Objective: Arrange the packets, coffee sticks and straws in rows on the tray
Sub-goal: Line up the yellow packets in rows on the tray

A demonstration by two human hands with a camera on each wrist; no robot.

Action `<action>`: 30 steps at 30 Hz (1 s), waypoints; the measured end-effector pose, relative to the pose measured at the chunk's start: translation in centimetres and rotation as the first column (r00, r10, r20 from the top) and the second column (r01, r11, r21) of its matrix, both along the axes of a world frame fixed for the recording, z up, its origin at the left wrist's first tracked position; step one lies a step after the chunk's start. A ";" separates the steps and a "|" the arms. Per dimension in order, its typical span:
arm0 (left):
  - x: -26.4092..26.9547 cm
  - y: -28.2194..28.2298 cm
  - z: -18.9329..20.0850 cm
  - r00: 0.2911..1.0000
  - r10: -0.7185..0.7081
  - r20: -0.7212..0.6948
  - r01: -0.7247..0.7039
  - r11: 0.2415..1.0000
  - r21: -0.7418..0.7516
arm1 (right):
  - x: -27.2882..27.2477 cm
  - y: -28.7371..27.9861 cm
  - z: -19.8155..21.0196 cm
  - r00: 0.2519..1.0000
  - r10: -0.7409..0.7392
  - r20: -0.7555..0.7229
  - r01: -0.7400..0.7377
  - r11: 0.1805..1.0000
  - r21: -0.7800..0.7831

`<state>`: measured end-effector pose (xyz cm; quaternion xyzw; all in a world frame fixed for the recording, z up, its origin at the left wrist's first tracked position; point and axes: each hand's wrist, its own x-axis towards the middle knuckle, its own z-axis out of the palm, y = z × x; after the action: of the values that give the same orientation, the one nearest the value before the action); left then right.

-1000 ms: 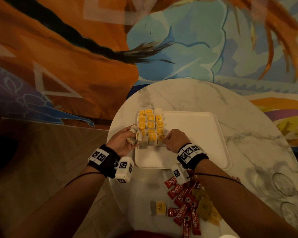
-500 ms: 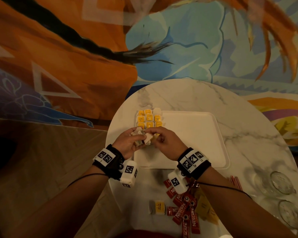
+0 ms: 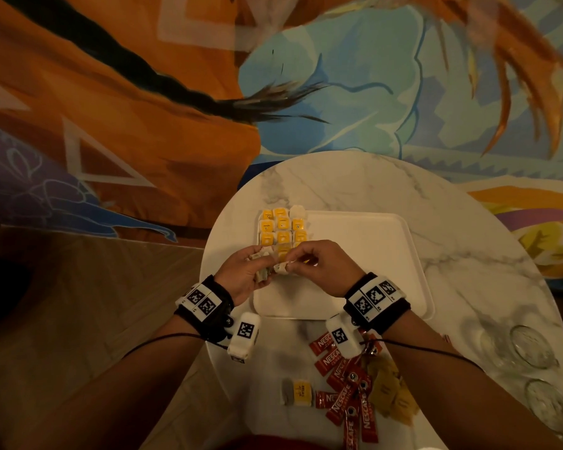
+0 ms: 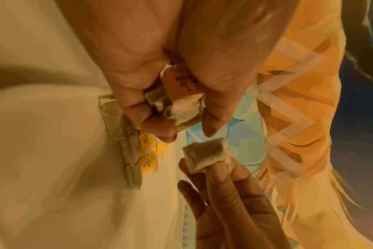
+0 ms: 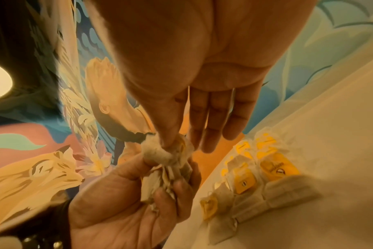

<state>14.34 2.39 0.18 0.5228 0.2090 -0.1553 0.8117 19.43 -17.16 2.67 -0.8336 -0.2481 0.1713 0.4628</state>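
Head view: the left hand (image 3: 241, 272) clutches a bunch of small soft paper tea-bag packets (image 3: 263, 275); the right hand (image 3: 322, 266) pinches one. Beyond both hands, about nine yellow-tagged packets (image 3: 281, 227) sit in three rows on the white plastic tray (image 3: 371, 254); the hands may hide more.

Left wrist view: the pinched packet (image 4: 205, 155) looks light and limp; I'd hold its edge.

Right wrist view: thumb and forefinger pinch, other fingers straight.

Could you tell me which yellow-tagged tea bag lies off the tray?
The lone tea bag on the marble table beside the red Nescafe sticks.
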 end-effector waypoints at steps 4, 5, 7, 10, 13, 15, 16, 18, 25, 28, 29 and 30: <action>-0.3 0.2 0.0 1.000 -0.008 0.012 0.008 0.999 0.036 | 0.5 -0.2 0.4 1.000 0.026 -0.003 -0.026 0.999 -0.039; -0.4 0.3 0.0 1.000 -0.023 0.021 0.022 0.999 0.047 | 0.6 -0.1 0.4 1.000 0.023 -0.003 -0.023 0.999 -0.041; -0.6 0.4 -0.1 0.997 -0.070 0.039 0.067 0.995 0.072 | 0.6 -0.1 0.3 1.000 0.023 -0.010 -0.023 0.999 -0.040; -0.8 0.3 -0.1 0.990 -0.128 0.054 0.121 0.985 0.121 | 0.6 0.1 0.3 0.999 0.031 0.018 -0.030 0.998 -0.054; -0.9 0.2 -0.2 0.982 -0.174 0.070 0.160 0.971 0.177 | 0.5 0.4 0.4 0.999 0.034 0.037 -0.032 0.998 -0.046; -0.9 0.2 -0.1 0.976 -0.203 0.074 0.182 0.957 0.224 | 0.4 0.6 0.4 0.999 0.038 0.035 -0.037 0.999 -0.035; -0.9 0.2 0.0 0.973 -0.218 0.072 0.195 0.950 0.243 | 0.3 0.7 0.5 0.999 0.041 0.028 -0.040 0.999 -0.026; -0.9 0.2 0.2 0.970 -0.233 0.070 0.208 0.943 0.259 | 0.2 0.8 0.7 0.999 0.045 0.018 -0.045 0.999 -0.006; -0.8 0.5 0.4 0.973 -0.226 0.043 0.203 0.933 0.296 | 0.4 1.0 0.5 1.000 0.025 0.019 -0.025 1.000 0.000; -0.7 0.6 0.1 0.967 -0.252 0.028 0.225 0.904 0.363 | 0.4 1.1 0.2 0.999 0.007 0.034 -0.006 1.000 -0.014; -0.7 0.5 0.1 0.967 -0.254 0.025 0.227 0.901 0.369 | 0.4 1.1 0.1 0.999 0.001 0.037 -0.001 1.000 -0.009; -0.7 0.5 0.1 0.969 -0.247 0.026 0.221 0.904 0.365 | 0.3 1.1 0.0 0.999 -0.005 0.031 0.005 1.000 0.001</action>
<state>13.66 2.91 0.32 0.6888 0.1405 -0.1921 0.6848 19.76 -16.06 2.62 -0.8365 -0.2536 0.1569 0.4598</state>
